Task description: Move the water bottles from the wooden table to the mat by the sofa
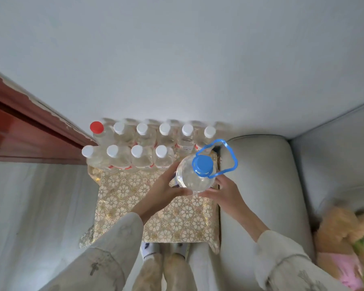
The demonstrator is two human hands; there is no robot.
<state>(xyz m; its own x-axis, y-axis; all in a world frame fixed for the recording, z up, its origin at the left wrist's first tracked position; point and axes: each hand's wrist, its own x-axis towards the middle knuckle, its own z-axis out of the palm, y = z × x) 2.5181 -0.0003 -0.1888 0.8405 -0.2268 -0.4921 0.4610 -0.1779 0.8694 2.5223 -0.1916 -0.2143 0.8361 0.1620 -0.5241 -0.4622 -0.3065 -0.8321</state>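
A dark red wooden door frame (19,124) is standing at the far left, by the pale wall (177,49). Next to it, a gold mat with a flower pattern (135,198) is lying on the floor. At the back of the mat, small water bottles are standing in two rows. The back row is starting with a bottle with a red cap (97,127), and five bottles with white caps (164,129) are standing beside it. Four more white-capped bottles (124,152) are making the front row, all upright and close together.

The left hand (166,185) is curling its fingers and thumb around the left side of a big clear bottle with a blue cap (194,175). The right hand (221,191) is gripping the bottle's right side. The big bottle is upright at the right end of the front row, over the mat. I cannot tell if it is touching the mat. Its blue carry loop (229,158) is sticking out to the right.

A pale grey sofa (261,175) is sitting just beside the mat. A fluffy tan toy (340,227) is lying on the sofa at the far right
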